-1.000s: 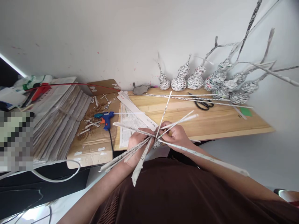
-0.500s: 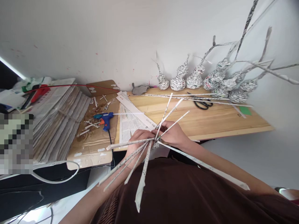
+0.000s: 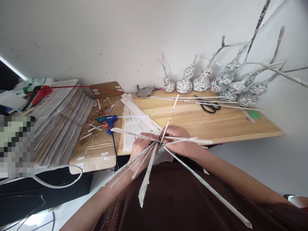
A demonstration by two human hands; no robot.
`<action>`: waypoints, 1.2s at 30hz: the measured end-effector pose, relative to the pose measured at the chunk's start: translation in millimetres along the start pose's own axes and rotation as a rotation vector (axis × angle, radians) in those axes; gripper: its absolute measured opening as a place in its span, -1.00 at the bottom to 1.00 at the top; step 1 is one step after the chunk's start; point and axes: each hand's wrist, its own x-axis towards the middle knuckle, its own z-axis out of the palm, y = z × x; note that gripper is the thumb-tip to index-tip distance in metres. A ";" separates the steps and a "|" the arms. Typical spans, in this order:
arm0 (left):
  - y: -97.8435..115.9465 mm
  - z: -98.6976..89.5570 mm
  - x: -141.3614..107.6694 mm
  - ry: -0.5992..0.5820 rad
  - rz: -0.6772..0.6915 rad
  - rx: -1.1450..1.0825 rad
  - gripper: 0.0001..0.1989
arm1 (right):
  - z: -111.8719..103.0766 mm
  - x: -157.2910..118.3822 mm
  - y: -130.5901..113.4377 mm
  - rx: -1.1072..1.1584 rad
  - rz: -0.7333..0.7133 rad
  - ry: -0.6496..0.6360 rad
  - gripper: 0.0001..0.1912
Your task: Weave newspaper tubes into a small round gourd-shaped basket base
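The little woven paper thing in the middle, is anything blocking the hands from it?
No, nothing visible blocks them. The left hand and right hand are right at the woven piece, one on each side. Paper sticks spread out from it, some crossing over the hands.

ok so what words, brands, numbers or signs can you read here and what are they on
None readable.
Rolled paper tubes: print flecks, too small.
White strip: red mark, black print, too small.
Printed sheet: dense print, too small.
Plastic bag: green marks, blurred.
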 end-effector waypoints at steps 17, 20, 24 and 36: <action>5.7 2.2 9.6 0.000 0.047 0.007 -0.96 | -8.2 -10.4 -2.2 0.000 0.029 0.071 -0.86; 6.1 2.8 8.8 -0.016 -0.036 0.065 -0.87 | -5.0 -9.6 -11.5 0.048 -0.002 0.044 -0.81; 4.0 3.6 8.0 -0.033 -0.075 0.016 -0.66 | 1.4 -10.9 -13.8 0.075 0.010 0.029 -0.91; 3.3 1.1 10.1 -0.007 -0.028 -0.051 -0.88 | 2.6 -12.8 5.4 0.269 0.255 0.154 -0.87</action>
